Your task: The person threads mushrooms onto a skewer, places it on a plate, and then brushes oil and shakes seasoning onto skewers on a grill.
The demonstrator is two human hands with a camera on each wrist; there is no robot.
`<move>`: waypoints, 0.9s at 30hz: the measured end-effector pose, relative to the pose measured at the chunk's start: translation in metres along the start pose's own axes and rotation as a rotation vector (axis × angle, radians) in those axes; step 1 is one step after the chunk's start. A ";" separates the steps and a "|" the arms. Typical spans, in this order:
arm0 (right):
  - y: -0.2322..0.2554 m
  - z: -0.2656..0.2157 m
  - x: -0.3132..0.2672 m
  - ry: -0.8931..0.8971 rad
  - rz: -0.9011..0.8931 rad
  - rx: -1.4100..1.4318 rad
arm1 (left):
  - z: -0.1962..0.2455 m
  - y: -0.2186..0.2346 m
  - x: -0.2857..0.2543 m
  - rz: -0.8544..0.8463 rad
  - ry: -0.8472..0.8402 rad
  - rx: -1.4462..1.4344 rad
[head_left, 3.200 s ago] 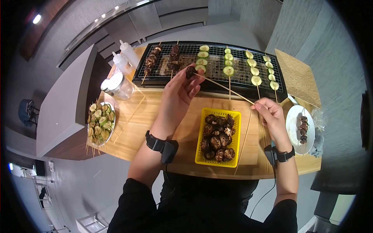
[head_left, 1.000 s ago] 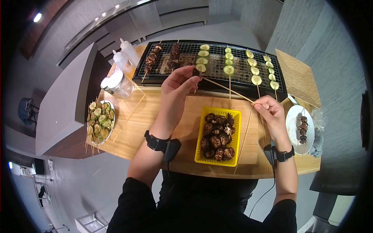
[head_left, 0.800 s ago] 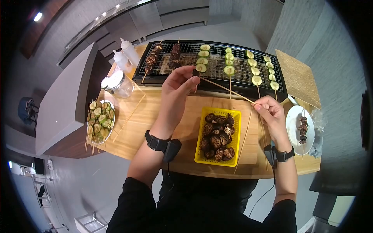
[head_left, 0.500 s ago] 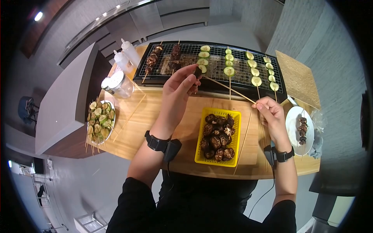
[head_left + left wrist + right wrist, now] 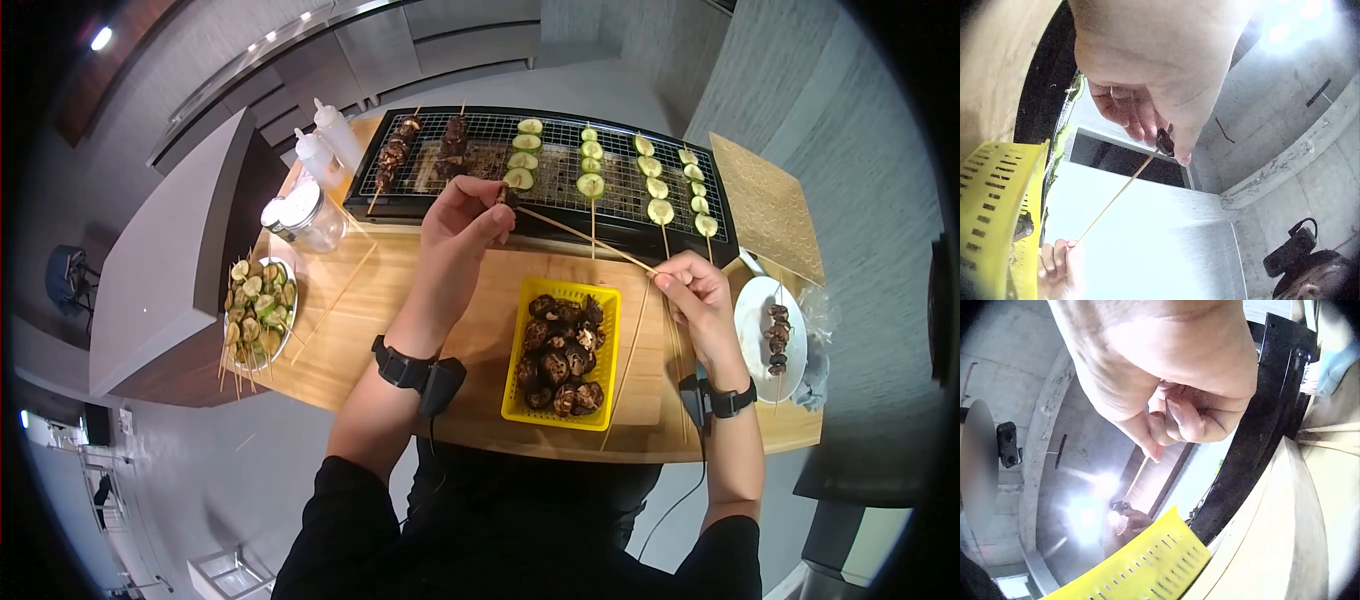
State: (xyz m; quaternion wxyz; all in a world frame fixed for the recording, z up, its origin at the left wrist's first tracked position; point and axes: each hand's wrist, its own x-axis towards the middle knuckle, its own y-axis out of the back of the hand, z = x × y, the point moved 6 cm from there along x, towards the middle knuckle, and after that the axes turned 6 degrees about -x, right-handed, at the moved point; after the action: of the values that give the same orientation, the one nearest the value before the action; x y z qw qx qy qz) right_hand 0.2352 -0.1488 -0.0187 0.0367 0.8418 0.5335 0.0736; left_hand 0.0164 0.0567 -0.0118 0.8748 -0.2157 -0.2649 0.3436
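Observation:
My left hand [image 5: 462,225] pinches a dark mushroom piece [image 5: 507,196] between thumb and fingers, just in front of the grill. A thin bamboo skewer [image 5: 585,235] runs from the mushroom down to my right hand [image 5: 697,290], whose thumb and fingertips grip its other end. In the left wrist view the skewer [image 5: 1113,199] meets the mushroom [image 5: 1165,142] at its side; the tip is hidden there. Below and between the hands stands a yellow basket [image 5: 512,395] full of dark mushrooms [image 5: 555,368].
The black grill [image 5: 620,243] bears mushroom skewers [image 5: 397,152] at left and cucumber skewers [image 5: 590,165]. Bare skewers [image 5: 628,360] lie right of the basket. A white plate [image 5: 752,340] with one mushroom skewer is at right. Bottles [image 5: 318,158], a jar [image 5: 318,222] and a plate of cucumber skewers [image 5: 262,310] stand left.
My left hand has turned from an upturned palm to a thumb-and-finger pinch on the mushroom, which shifts and tilts slightly. The right hand holds the skewer in nearly the same place.

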 end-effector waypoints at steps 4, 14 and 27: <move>0.001 0.002 0.000 -0.024 0.014 -0.014 | 0.002 -0.001 -0.002 -0.038 -0.035 0.016; 0.006 0.006 0.004 -0.018 0.038 -0.049 | 0.006 -0.002 -0.002 -0.002 -0.054 -0.119; 0.010 0.007 0.004 -0.067 0.068 0.032 | 0.026 -0.009 -0.003 0.099 -0.204 0.185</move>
State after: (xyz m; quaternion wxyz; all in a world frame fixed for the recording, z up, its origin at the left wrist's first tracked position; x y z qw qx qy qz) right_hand 0.2468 -0.1489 -0.0235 0.0386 0.8620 0.5040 0.0384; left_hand 0.0035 0.0535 0.0122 0.8414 -0.1112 -0.3086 0.4294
